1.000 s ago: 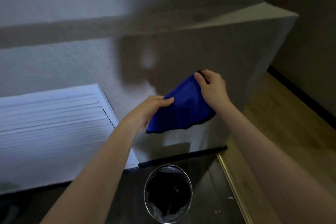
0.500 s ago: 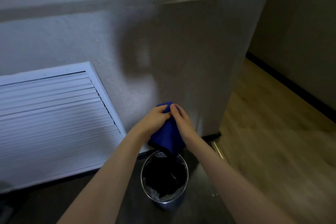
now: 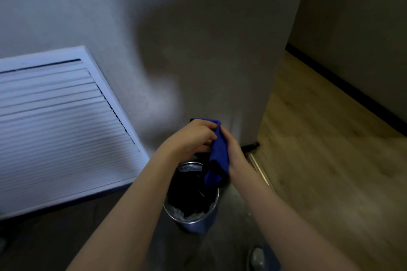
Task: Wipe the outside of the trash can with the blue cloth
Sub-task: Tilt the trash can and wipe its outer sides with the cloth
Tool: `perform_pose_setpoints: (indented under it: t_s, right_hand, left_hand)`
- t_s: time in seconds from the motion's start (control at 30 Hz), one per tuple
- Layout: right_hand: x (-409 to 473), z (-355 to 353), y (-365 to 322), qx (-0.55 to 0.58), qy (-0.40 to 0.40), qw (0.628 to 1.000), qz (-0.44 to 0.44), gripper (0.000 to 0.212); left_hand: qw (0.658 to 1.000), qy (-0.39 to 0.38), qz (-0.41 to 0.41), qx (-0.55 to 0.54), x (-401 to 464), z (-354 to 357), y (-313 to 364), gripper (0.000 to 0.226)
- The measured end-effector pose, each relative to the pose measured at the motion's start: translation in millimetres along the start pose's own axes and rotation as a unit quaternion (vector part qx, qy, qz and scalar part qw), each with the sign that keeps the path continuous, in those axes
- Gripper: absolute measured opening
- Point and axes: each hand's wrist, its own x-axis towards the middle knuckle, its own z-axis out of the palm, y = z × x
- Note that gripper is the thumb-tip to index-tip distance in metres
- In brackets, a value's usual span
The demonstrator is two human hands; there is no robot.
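Observation:
A small round metal trash can (image 3: 193,221) with a dark bag liner stands on the dark floor close to the wall. Both my hands hold the blue cloth (image 3: 218,156) above the can's far rim. The cloth is bunched and folded, hanging down between my palms over the opening. My left hand (image 3: 193,136) grips its upper part. My right hand (image 3: 233,149) presses against its right side. The can's far wall is hidden behind my arms and the cloth.
A white louvred vent panel (image 3: 63,130) fills the wall at the left. A textured wall corner (image 3: 264,94) rises behind the can. Light wooden flooring (image 3: 326,160) lies to the right past a metal threshold strip (image 3: 259,167). A shoe tip (image 3: 256,257) shows at the bottom.
My hands have come together and lowered, folding the spread cloth into a bunch just above the can. The view has tilted down and closer to the can.

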Motion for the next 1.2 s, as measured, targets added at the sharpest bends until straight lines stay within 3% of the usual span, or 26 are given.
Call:
perform_pose_setpoints:
  t_s: [0.17,0.27,0.3,0.37,0.43,0.6,0.93,1.2]
  right_hand:
    - [20,-41,9,-0.003,0.032,0.999,0.039,0.043]
    - [34,-63,11,-0.016,0.067,0.996,0.048,0.041]
    - [38,-69,11,-0.018,0.079,0.995,0.050,0.038]
    - [45,-82,12,-0.021,0.104,0.993,0.051,0.034]
    - [51,-93,13,-0.019,0.123,0.991,0.049,0.035]
    - [61,-112,9,-0.001,0.130,0.990,0.046,0.036]
    - [69,-135,4,0.000,0.122,0.991,0.047,0.032]
    - [80,-136,16,-0.004,0.114,0.991,0.063,0.031]
  left_hand:
    - [0.989,0.133,0.009,-0.071,35,-11,-47,0.025]
    - [0.980,0.174,-0.061,-0.069,63,-14,-101,0.025]
    - [0.981,0.164,-0.096,-0.025,72,-9,-124,0.024]
    - [0.976,0.073,-0.163,0.127,89,7,-174,0.023]
    - [0.934,-0.001,-0.184,0.305,99,27,-223,0.026]
    - [0.905,-0.009,-0.210,0.370,101,67,-296,0.043]
    - [0.940,0.124,-0.196,0.249,116,81,-313,0.029]
    - [0.938,0.177,-0.096,0.283,123,11,-286,0.022]
